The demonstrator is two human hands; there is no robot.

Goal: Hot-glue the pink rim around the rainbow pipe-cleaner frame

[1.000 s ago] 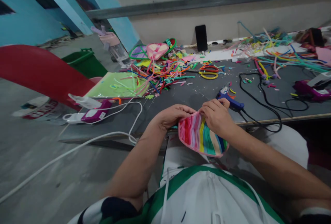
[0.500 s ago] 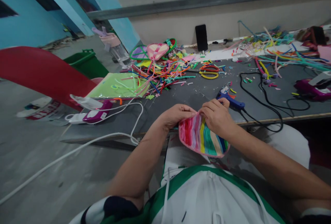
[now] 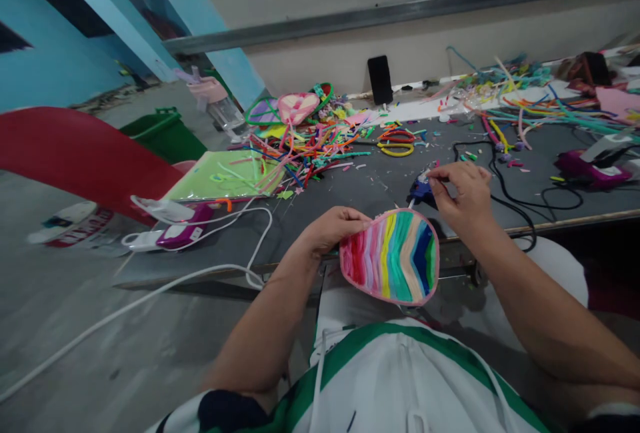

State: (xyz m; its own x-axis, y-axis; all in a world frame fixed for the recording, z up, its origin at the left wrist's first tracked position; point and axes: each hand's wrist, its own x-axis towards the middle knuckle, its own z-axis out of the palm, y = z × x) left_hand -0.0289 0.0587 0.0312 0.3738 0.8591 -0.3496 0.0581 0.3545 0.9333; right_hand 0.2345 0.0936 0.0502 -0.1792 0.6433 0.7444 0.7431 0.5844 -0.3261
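A rounded piece with rainbow stripes and a pink edge [image 3: 393, 256] hangs over my lap at the table's front edge. My left hand [image 3: 337, 228] pinches its upper left rim. Off the piece, to its upper right, my right hand [image 3: 463, 196] has its thumb and index finger pressed together; whatever may be between them is too small to name. Just left of those fingertips lies the blue glue gun [image 3: 421, 190], partly covered by the right hand.
Pipe cleaners [image 3: 305, 146], yellow and red-handled scissors [image 3: 396, 149] and a green packet [image 3: 225, 176] lie on the grey table [image 3: 345, 190]. A phone [image 3: 380, 80] leans at the back. Purple power strips [image 3: 187, 226] and cables sit at both sides.
My right hand has let go of the striped piece and moved right, over the glue gun. The piece now shows its whole striped face, still held by my left hand.
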